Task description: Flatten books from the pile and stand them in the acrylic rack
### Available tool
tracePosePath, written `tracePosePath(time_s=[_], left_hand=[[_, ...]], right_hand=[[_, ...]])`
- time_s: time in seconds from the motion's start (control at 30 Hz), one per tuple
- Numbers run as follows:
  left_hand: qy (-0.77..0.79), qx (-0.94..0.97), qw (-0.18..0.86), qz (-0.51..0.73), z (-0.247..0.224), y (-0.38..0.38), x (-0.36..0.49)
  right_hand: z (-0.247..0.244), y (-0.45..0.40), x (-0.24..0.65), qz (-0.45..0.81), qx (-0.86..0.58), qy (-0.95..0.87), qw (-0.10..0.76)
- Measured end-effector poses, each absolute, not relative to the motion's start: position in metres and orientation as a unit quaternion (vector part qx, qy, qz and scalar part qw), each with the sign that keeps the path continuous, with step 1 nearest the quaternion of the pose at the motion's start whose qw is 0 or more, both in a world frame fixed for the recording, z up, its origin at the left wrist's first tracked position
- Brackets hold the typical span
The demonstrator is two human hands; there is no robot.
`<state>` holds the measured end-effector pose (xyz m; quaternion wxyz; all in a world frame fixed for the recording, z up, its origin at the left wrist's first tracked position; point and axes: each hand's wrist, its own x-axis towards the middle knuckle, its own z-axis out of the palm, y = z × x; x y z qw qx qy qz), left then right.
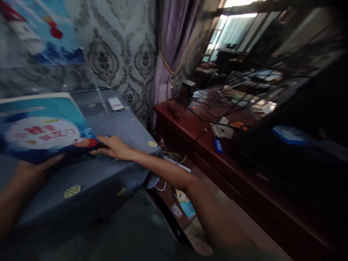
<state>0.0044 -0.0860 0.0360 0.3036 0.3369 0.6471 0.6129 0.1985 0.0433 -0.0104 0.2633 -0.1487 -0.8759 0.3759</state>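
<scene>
L hand [31, 175] at bk [51, 105] nr bench [123, 125] front edge, fingers' grip unclear; R hand [116, 147], fingers parted, at bk corner.

No text is reading clearly. Book [45, 125]: large red characters [49, 133] are blurring in the white oval, just beyond the left hand's [34, 172] grip. White item [115, 103] past the right hand [118, 146]: markings showing too coarsely.
</scene>
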Motion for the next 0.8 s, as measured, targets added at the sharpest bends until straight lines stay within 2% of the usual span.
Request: tracePosePath(time_s=[0.17, 0.47, 0.6, 0.8], left_hand=[[0.583, 0.355, 0.34, 0.647, 0.018, -0.075, -0.01], [0.521, 0.362, 0.383, 0.671, 0.009, -0.07, -0.018], [0.534, 0.36, 0.387, 0.66, 0.01, -0.066, -0.022], [0.547, 0.39, 0.401, 0.623, 0.008, -0.066, -0.031]], right_hand=[[-0.008, 0.045, 0.199, 0.423, -0.15, -0.839, 0.306], [-0.01, 0.06, 0.192, 0.527, -0.174, -0.789, 0.263], [-0.01, 0.069, 0.192, 0.525, -0.142, -0.801, 0.252], [-0.018, 0.073, 0.196, 0.486, -0.178, -0.816, 0.257]])
